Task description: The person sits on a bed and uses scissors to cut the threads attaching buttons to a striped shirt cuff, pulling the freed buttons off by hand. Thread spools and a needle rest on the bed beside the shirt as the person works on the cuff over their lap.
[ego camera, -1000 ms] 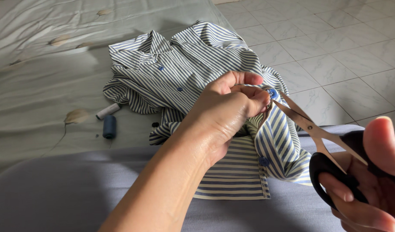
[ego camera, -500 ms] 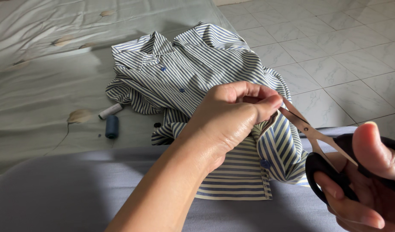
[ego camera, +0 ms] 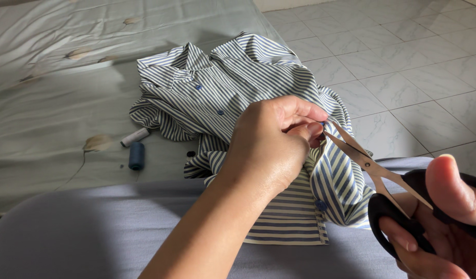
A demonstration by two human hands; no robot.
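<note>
Left hand (ego camera: 269, 150) pinches the striped shirt (ego camera: 238, 88) at centre frame; right hand (ego camera: 444, 217) grips black-handled scissors (ego camera: 375, 173), blades open. Looks mid-snip at a button thread; next needs careful closing.

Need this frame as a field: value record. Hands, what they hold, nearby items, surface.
left hand: pinching a fold of the striped shirt between thumb and fingers
right hand: holding black-handled scissors, thumb through one loop
scissors state: blades slightly apart, tips right at the left fingertips
shirt: blue and white stripes, blue buttons, crumpled, partly over the lap
dark blue thread spool: lying on the sheet, left of the shirt
white spool: beside the blue one
surface: pale green bedsheet
beyond: white tiled floor
</note>
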